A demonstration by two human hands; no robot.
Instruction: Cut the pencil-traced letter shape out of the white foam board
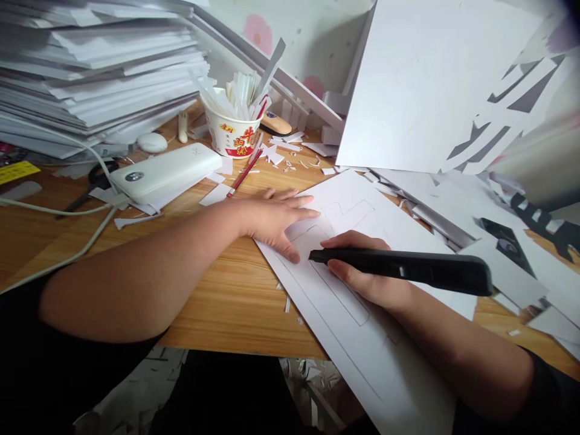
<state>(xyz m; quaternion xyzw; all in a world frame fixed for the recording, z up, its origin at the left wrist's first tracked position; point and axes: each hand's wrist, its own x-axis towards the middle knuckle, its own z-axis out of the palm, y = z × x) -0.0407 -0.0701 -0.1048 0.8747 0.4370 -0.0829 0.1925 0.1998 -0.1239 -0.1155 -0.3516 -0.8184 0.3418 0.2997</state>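
Note:
A white board [335, 314] with pencil-drawn outlines lies slantwise on the wooden table, its lower end jutting past the front edge. My left hand [281, 217] is spread on its upper left part, fingers apart, pressing it from above. My right hand [367, 269] is wrapped around a black utility knife [421, 269]. The knife's narrow front end points left, close to my left thumb, over the drawn lines. Whether the blade touches the board cannot be made out. My right forearm crosses the lower half of the board.
A paper cup [233, 136] of white sticks stands behind, near a red pencil [244, 173]. Left are a white power bank [167, 172] with cables, scissors [97, 178] and a tall stack of boards [104, 66]. Cut white boards [430, 78] stand and lie on the right; scraps litter the table.

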